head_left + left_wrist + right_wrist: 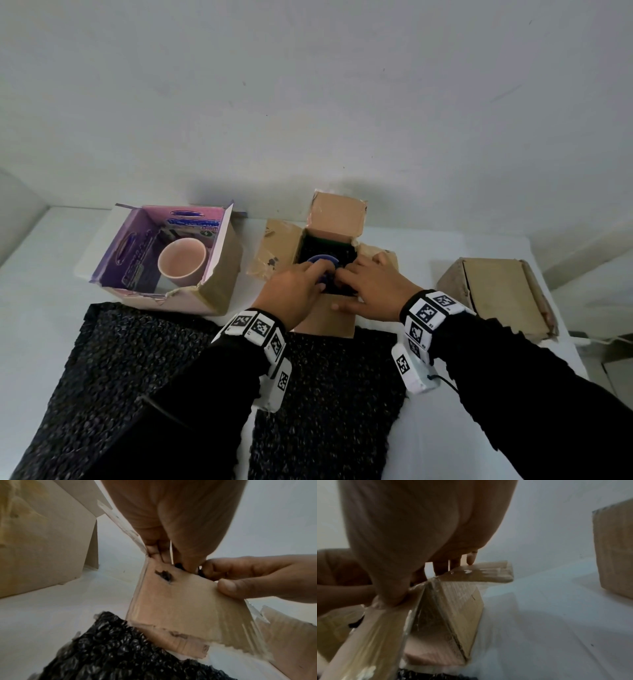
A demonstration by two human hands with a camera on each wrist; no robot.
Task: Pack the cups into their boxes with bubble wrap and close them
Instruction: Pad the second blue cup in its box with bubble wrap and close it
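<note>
An open brown cardboard box (337,216) stands in the middle of the white table, lined with black bubble wrap (315,246). A blue cup (322,262) sits inside it. My left hand (301,284) reaches in from the left, its fingers curled over the cup's rim. My right hand (373,284) reaches in from the right. Its fingers curl onto the wrap inside and its thumb presses the outside of the front wall (180,601). The fingertips of both hands are hidden in the box. All of the box's flaps stand open.
A purple open box (221,270) at the left holds a pink cup (181,262). A closed brown box (496,294) stands at the right. Two black bubble wrap sheets (137,359) lie on the table in front, under my forearms. A white wall rises behind.
</note>
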